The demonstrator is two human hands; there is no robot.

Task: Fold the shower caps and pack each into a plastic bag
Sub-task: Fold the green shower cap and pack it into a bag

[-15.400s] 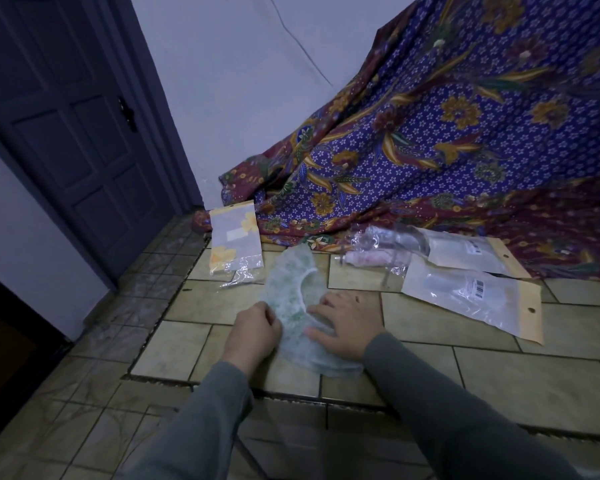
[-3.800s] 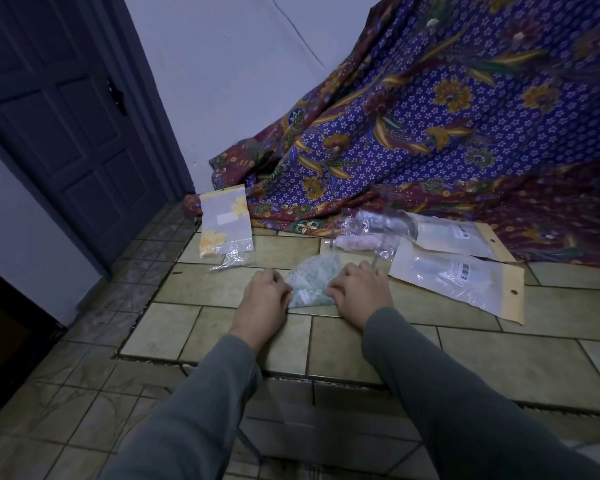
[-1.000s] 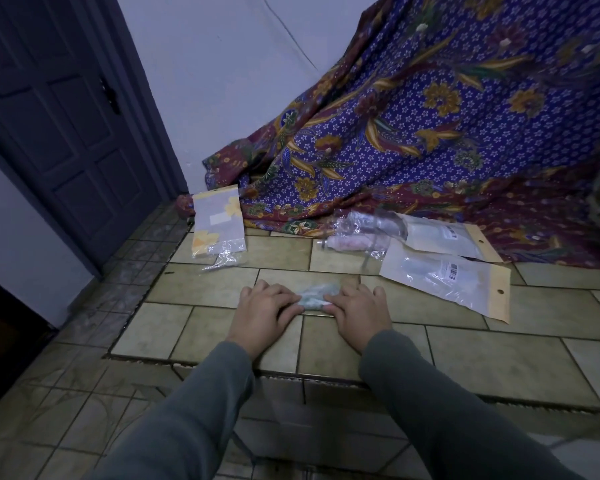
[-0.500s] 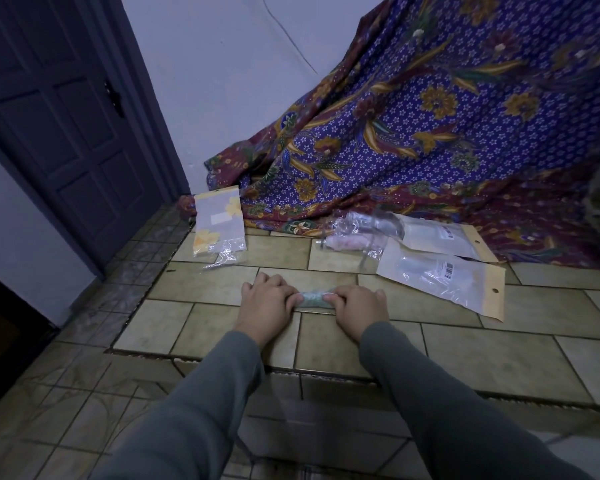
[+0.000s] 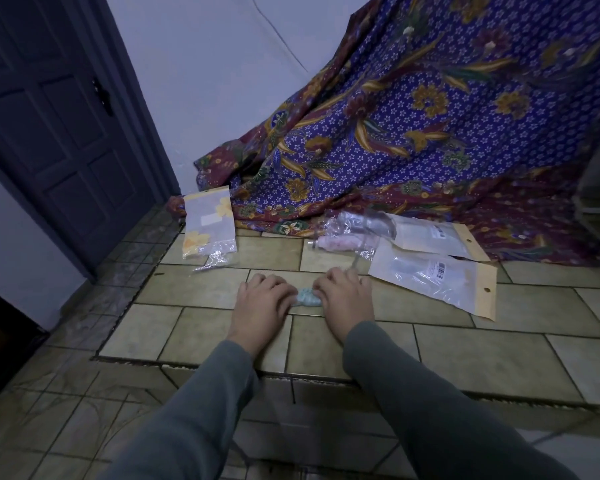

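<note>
at frame centre, the left hand (image 5: 262,304) and right hand (image 5: 345,299) press down on a small pale green rolled shower cap (image 5: 305,299) on the tiled floor (image 5: 499,355) — fingers curled over its ends, only its middle showing.

Person wearing long grey sleeves, plain, soft knit-like fabric, no visible print or logo. Left sleeve (image 5: 201,410) and right sleeve (image 5: 430,403) both reaching to wrist. Left hand (image 5: 262,306) and right hand (image 5: 347,299) showing bare: no gloves, rings, watch visible.
</note>
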